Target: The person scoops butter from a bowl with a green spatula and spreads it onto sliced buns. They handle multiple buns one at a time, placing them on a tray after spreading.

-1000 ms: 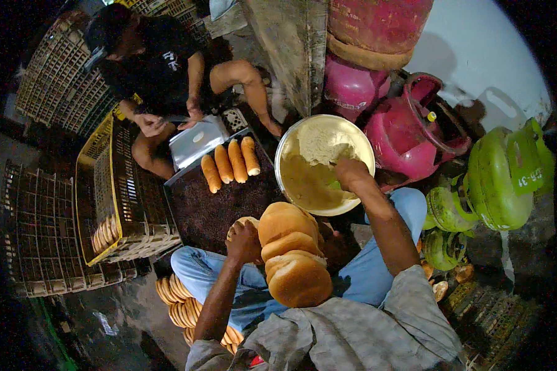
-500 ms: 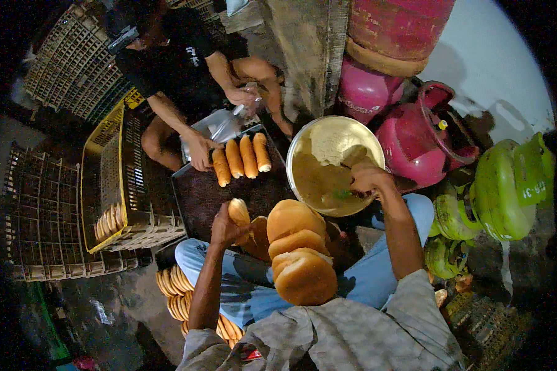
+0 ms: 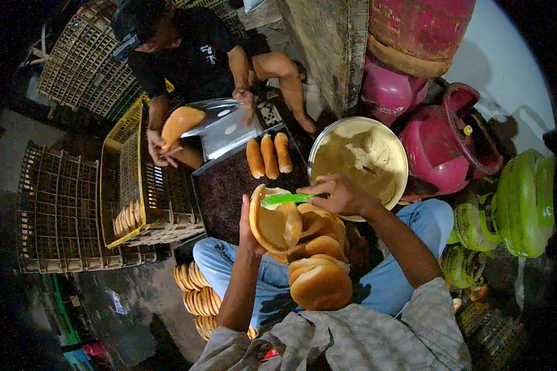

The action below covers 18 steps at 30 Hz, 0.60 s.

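Observation:
My left hand point(image 3: 248, 234) is closed around the edge of a split bread bun point(image 3: 280, 231), whose pale inner side faces up. In my right hand point(image 3: 339, 193) is a green spatula point(image 3: 283, 199); its blade lies against the inside of that bun. Just right of it stands a round metal basin point(image 3: 405, 172) of beige cream point(image 3: 368, 154). A stack of plain buns point(image 3: 320, 285) rests between my legs, close to my body. Three filled rolls point(image 3: 268, 157) lie side by side on a dark tray point(image 3: 223, 207) beyond my hands.
Across from me a co-worker point(image 3: 189, 68) holds a bun point(image 3: 182, 126) and a clear plastic bag point(image 3: 226, 133). Yellow point(image 3: 108, 185) and brown crates point(image 3: 56, 210) stand left. Rows of buns point(image 3: 195, 290) lie by my left knee. Pink point(image 3: 436, 148) and green gas cylinders point(image 3: 520, 210) crowd the right.
My right hand has come out of the basin to the bun with the green spatula. The left-held bun is now spread open. The co-worker has lifted one roll from the tray.

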{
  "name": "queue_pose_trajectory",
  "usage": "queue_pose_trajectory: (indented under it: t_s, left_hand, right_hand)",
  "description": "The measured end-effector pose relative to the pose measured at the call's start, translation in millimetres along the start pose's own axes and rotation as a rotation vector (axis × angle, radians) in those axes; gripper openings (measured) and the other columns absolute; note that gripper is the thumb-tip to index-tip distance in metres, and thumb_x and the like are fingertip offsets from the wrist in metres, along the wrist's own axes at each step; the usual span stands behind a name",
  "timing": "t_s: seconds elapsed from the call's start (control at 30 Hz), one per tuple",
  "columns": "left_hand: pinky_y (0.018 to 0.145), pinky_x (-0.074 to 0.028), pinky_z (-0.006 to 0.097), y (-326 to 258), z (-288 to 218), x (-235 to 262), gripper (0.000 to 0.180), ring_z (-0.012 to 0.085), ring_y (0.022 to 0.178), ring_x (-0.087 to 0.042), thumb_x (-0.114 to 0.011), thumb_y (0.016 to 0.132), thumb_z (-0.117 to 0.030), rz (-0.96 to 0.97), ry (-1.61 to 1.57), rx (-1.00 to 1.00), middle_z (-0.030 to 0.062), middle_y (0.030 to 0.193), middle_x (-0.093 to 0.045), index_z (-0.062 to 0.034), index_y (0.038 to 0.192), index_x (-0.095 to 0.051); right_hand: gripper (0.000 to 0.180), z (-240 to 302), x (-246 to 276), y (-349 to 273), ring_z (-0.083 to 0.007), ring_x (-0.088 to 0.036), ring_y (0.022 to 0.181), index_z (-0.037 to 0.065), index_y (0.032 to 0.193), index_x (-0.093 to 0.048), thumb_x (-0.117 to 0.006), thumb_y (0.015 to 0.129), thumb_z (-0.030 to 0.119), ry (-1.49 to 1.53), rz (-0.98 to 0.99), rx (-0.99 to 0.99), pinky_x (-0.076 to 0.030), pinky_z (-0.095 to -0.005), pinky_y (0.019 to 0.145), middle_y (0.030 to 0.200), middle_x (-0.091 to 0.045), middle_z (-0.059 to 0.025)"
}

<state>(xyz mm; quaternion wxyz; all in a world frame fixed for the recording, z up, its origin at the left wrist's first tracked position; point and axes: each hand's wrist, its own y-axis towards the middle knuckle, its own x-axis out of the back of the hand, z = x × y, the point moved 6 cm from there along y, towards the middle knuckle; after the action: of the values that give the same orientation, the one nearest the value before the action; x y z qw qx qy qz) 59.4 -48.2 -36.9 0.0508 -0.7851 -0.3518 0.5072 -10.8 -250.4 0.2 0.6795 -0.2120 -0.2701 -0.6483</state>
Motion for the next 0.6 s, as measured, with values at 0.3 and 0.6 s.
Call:
queue_pose_trajectory:
  t_s: [0.3, 0.6]
  left_hand:
    - [0.095, -0.054, 0.048, 7.8, -22.6, 81.8, 0.050, 0.0281, 0.106, -0.066, -0.058, 0.100, -0.048, -0.349, -0.281, -0.255, 0.0138, 0.115, -0.067, -0.0062, 0.128, -0.057]
    - [0.093, -0.056, 0.043, 5.2, -68.9, 125.7, 0.042, 0.0289, 0.109, -0.066, -0.068, 0.089, -0.003, -0.281, 0.239, -0.426, 0.0140, 0.118, -0.066, -0.0036, 0.128, -0.053]
  right_hand:
    - [0.040, 23.7, -4.4, -13.6, -0.0321, -0.064, 0.088, 0.021, 0.118, -0.071, -0.069, 0.080, 0.032, -0.662, -0.212, 0.312, -0.053, -0.0464, 0.081, 0.096, -0.062, -0.0110]
    - [0.033, -21.2, 69.0, -26.5, -0.0341, -0.061, 0.089, 0.022, 0.114, -0.074, -0.069, 0.082, 0.023, -0.493, -0.326, -0.008, -0.052, -0.0451, 0.083, 0.090, -0.060, -0.0123]
